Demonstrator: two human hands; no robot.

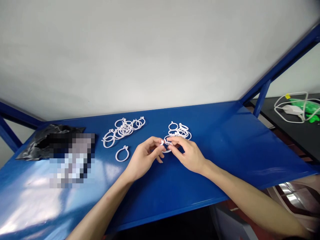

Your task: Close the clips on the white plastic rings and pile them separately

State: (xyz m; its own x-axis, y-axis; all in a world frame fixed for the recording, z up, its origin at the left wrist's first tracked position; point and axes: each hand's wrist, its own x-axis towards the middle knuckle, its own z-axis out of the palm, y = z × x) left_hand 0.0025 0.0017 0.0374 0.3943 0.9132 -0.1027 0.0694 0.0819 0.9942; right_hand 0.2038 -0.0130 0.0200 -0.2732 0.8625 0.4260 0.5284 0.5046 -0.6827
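Between the fingertips of both hands is a white curtain ring (pixel 167 152) with a small knob or eyelet on its rim. My left hand (pixel 143 159) pinches it at the knob side, thumb and forefinger together. My right hand (pixel 191 157) grips the other side, and its fingers cover part of the ring. Just beyond the right fingers lies a small group of similar white rings (pixel 184 134). To the left of my left hand, one single ring (pixel 120 161) lies flat, with a larger heap of rings (pixel 126 129) behind it.
A crumpled black plastic bag (pixel 32 146) lies at the left of the blue table (pixel 225 133), beside a pixelated object (pixel 80 153). A white wall (pixel 150 56) rises behind. Blue frame bars (pixel 262 98) stand at the sides. A white cable (pixel 275 106) and green bag (pixel 302 105) sit on a dark surface at right.
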